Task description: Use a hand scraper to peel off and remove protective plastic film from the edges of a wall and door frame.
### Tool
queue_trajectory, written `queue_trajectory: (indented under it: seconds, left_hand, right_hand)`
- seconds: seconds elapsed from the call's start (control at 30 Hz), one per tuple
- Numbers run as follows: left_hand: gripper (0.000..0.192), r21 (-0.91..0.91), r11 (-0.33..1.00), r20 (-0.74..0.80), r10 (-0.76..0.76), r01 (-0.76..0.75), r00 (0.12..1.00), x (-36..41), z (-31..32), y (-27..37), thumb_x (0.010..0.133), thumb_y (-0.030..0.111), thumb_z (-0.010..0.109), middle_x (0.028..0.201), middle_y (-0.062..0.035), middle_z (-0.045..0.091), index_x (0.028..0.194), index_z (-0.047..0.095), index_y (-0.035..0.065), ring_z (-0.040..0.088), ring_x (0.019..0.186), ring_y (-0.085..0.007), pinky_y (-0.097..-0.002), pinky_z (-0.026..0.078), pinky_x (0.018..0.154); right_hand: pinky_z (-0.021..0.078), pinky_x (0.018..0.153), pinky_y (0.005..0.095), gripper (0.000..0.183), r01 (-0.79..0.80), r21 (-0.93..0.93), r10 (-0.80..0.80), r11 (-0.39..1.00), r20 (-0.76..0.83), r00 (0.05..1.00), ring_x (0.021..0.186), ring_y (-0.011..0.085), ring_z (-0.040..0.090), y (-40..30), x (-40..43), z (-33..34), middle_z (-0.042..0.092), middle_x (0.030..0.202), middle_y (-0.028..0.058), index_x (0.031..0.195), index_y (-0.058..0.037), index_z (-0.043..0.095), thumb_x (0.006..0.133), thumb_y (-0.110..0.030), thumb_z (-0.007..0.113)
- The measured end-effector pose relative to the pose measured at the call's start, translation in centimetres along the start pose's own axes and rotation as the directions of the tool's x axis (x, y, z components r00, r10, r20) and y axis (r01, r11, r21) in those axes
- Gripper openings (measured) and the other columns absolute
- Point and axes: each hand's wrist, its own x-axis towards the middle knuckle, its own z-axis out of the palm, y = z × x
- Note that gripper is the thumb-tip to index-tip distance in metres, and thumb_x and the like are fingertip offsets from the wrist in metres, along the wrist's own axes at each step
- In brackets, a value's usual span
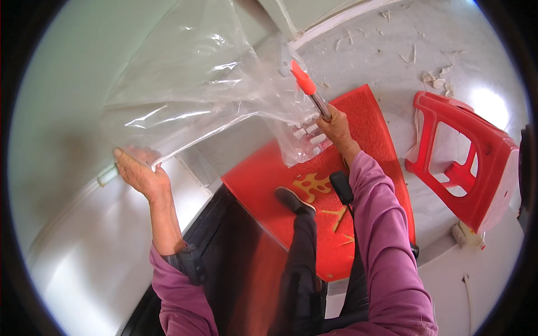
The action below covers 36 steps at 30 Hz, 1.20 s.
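Note:
My left hand (145,174) grips the edge of a large sheet of clear plastic film (197,84), its fingers showing blurred through the film. A pale tube-like end (108,175) sticks out beside that hand, near the light green wall. In my right hand (336,130) is a metal rod (320,105) with an orange-red plastic tip (303,79), pointing up and away from me. The gathered film reaches this hand. Below it hangs a clear plastic bag (294,151) with several small white-capped items, only partly visible; I cannot tell what holds the bag.
A red doormat (269,168) with yellow lettering lies under my shoe (294,200). To the right, a red plastic stool (470,147) is on its side. A paint roller (459,235) lies beyond it. Scraps (439,80) litter the grey floor. A dark threshold (222,218) borders the mat.

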Motion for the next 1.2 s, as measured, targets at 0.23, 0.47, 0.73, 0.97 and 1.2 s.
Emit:
queue_trajectory:
  seconds: [0.23, 0.47, 0.73, 0.97, 1.2]
  left_hand:
    - [0.054, 0.089, 0.978, -0.020, 0.192, -0.190, 0.981, 0.8, -0.2, -1.0, 0.078, 0.050, 0.044, 0.082, -0.0066, 0.047, 0.104, 0.039, 0.0034, 0.045, 0.067, -0.0183, -0.0367, 0.033, 0.057]
    - [0.042, -0.046, 0.998, -0.062, 0.045, -0.048, 0.997, 0.2, 0.2, -0.3, 0.079, 0.048, 0.043, 0.067, -0.0027, 0.042, 0.088, 0.041, 0.0076, 0.039, 0.055, -0.0156, -0.0316, 0.034, 0.051]
    - [0.031, -0.127, 0.991, 0.057, -0.040, 0.047, 0.998, -0.3, -0.2, 1.3, 0.081, 0.040, 0.046, 0.056, 0.0019, 0.034, 0.070, 0.036, 0.0121, 0.036, 0.048, -0.0109, -0.0249, 0.026, 0.038]
    - [0.034, -0.142, 0.986, 0.146, -0.071, 0.092, 0.987, 0.2, -1.9, 1.2, 0.079, 0.043, 0.048, 0.057, 0.0019, 0.037, 0.075, 0.040, 0.0102, 0.036, 0.050, -0.0102, -0.0260, 0.033, 0.046]
    - [0.048, -0.169, 0.887, 0.232, -0.389, 0.431, 0.891, -7.1, -4.6, -1.8, 0.079, 0.042, 0.043, 0.103, -0.0077, 0.048, 0.109, 0.043, 0.0047, 0.045, 0.095, -0.0203, -0.0348, 0.031, 0.083]
  right_hand:
    - [0.0402, 0.054, 0.0380, 0.021, -0.028, -0.093, 0.028, 0.995, 0.000, 1.000, 0.057, 0.0317, 0.053, 1.6, -1.5, 1.3, 0.051, 0.060, 0.0184, 0.067, -0.0009, 0.051, 0.062, -0.021, 0.056]
    - [0.0381, 0.051, 0.0341, 0.021, -0.069, -0.068, 0.071, 0.995, 0.031, 0.997, 0.054, 0.0227, 0.047, -0.8, -3.1, -1.3, 0.047, 0.055, 0.0136, 0.070, 0.0010, 0.049, 0.065, -0.019, 0.053]
    - [0.0392, 0.051, 0.0333, 0.025, -0.203, 0.004, 0.202, 0.979, 0.111, 0.973, 0.054, 0.0213, 0.050, -6.2, -5.5, -5.2, 0.048, 0.057, 0.0135, 0.076, 0.0033, 0.050, 0.067, -0.020, 0.054]
    - [0.0345, 0.039, 0.0257, 0.015, -0.120, 0.052, 0.111, 0.991, 0.157, 0.981, 0.042, 0.0090, 0.042, -9.8, -7.3, -6.8, 0.044, 0.049, 0.0036, 0.071, -0.0002, 0.046, 0.071, -0.014, 0.051]
    - [0.0363, 0.045, 0.0251, 0.014, -0.225, 0.118, 0.223, 0.967, 0.026, 0.974, 0.051, 0.0098, 0.045, -8.9, -11.6, -9.7, 0.046, 0.056, 0.0038, 0.076, -0.0020, 0.048, 0.071, -0.014, 0.053]
